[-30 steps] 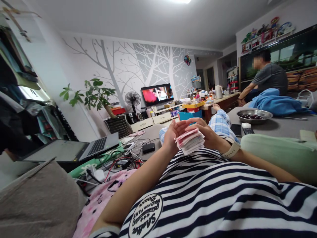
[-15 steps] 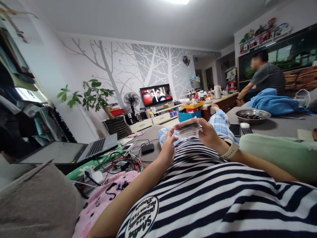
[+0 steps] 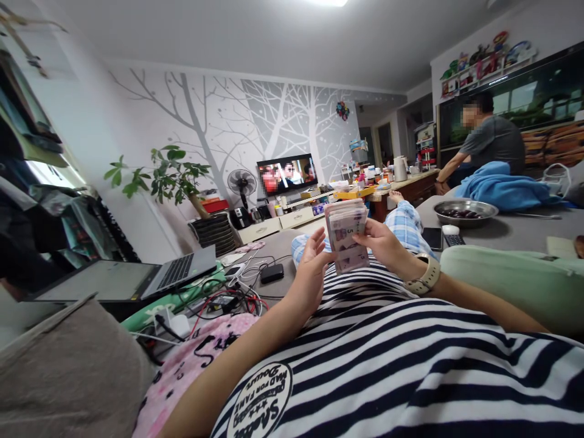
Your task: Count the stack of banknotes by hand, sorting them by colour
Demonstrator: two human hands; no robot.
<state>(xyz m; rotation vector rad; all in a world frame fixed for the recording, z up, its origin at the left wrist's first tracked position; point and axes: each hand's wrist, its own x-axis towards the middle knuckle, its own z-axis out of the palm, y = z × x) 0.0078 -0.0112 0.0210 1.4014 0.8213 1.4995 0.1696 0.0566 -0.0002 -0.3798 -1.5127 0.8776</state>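
Observation:
A fanned stack of banknotes (image 3: 349,240) stands nearly upright above my lap, its faces turned toward me and a 5 printed on the front one. My right hand (image 3: 387,246) grips the stack by its right edge, thumb in front; the fingers behind are hidden. At the lower left edge of the notes is my left hand (image 3: 314,267), its thumb reaching to the paper. The other fingers of that hand are spread and point upward, beside the stack rather than around it. A watch with a pale strap (image 3: 424,277) is on my right wrist.
On my left lie an open laptop (image 3: 177,271), tangled cables and a black box (image 3: 272,274). To the right are a metal bowl of dark fruit (image 3: 465,213), a phone (image 3: 432,238), a remote (image 3: 455,239) and a green cushion (image 3: 506,280). Another person (image 3: 493,143) sits beyond.
The banknotes have swung from nearly flat to upright, showing their printed faces. My left hand's fingers have come off the stack's left edge and spread; my right hand keeps its grip.

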